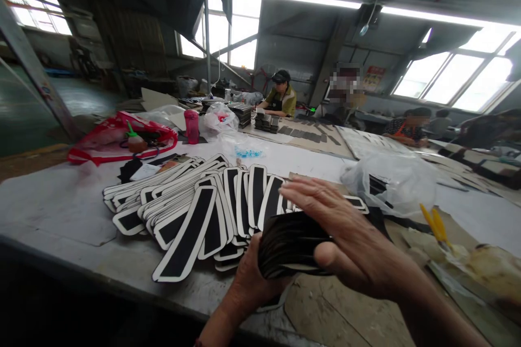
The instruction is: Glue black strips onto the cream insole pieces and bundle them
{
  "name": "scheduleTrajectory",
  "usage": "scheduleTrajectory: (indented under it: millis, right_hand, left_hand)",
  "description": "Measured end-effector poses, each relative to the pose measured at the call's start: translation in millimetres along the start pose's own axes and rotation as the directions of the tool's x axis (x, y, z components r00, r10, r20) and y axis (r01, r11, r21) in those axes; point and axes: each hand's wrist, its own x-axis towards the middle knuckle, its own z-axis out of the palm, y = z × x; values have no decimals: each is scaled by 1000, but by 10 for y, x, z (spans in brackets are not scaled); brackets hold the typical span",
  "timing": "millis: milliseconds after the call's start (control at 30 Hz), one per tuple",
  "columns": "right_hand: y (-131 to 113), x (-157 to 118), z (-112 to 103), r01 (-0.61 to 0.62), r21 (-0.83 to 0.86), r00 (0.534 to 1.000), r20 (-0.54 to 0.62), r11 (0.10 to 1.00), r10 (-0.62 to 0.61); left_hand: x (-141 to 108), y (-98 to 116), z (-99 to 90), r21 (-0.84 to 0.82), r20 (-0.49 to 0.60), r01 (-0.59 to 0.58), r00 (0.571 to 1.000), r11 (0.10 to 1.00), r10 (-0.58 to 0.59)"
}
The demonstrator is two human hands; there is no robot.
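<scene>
As I viewed the station remotely through the head camera, the left hand (pixel 249 277) had its grip closed on a thick stack of dark strips (pixel 288 244), thumb against the stack's left side. The stack was held up over the front edge of the desk (pixel 97 263), near the middle. The right hand (pixel 348 233) had its grip spread and unclasped: the fingers were extended over the top of the stack, with the thumb apart at its right end. Whether that hand pressed on the strips I could not determine. I noted a fanned pile of white-bordered black pieces (pixel 189 236) on the desk, just left of the stack and beyond it. A red bag (pixel 79 155) lay by the left edge, a green-tipped bottle (pixel 136 143) within its rim. Toward the right edge I recorded a clear plastic bag (pixel 411 184) and, nearer the front, yellow handles (pixel 439 225). Toward the far edge was a co-worker (pixel 288 102).
</scene>
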Motion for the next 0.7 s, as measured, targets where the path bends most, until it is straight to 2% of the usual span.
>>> scheduleTrajectory:
  millis: [133, 200, 267, 333, 367, 433, 500, 533, 600, 700]
  right_hand:
    - [-54, 92, -55, -84, 108, 968, 243, 991, 56]
    - [10, 101, -66, -116, 165, 964, 254, 979, 71]
    - [169, 44, -48, -133, 299, 983, 161, 945, 88]
    - [402, -79, 17, -129, 516, 986, -27, 847, 167]
    - [529, -152, 71, -103, 619, 962, -136, 778, 236]
    - [756, -277, 216, -38, 737, 872, -305, 675, 383]
    - [884, -320, 392, -25, 769, 801, -367, 639, 473]
    - [897, -301, 481, -24, 771, 784, -381, 636, 491]
    - [837, -196, 636, -44, 748, 786, -383, 662, 485]
    - [692, -12, 764, -103, 678, 817, -359, 728, 450]
  left_hand:
    - [-11, -10, 21, -15, -15, -17, 1000, 1000, 17]
    - [-14, -9, 36, -11, -9, -22, 1000, 1000, 22]
    - [-11, -5, 45, -33, 20, 13, 1000, 999, -13]
    - [0, 11, 42, -86, 44, 52, 998, 995, -48]
    - [8, 26, 35, -112, 44, 74, 997, 991, -70]
    - [22, 70, 19, -163, 23, 143, 990, 976, -141]
    - [26, 125, 15, -249, 39, 248, 968, 936, -246]
    - [23, 150, 22, -305, 68, 295, 955, 905, -289]
    - [11, 186, 49, -415, 148, 342, 940, 843, -308]
    - [6, 188, 96, -537, 216, 319, 947, 781, -238]
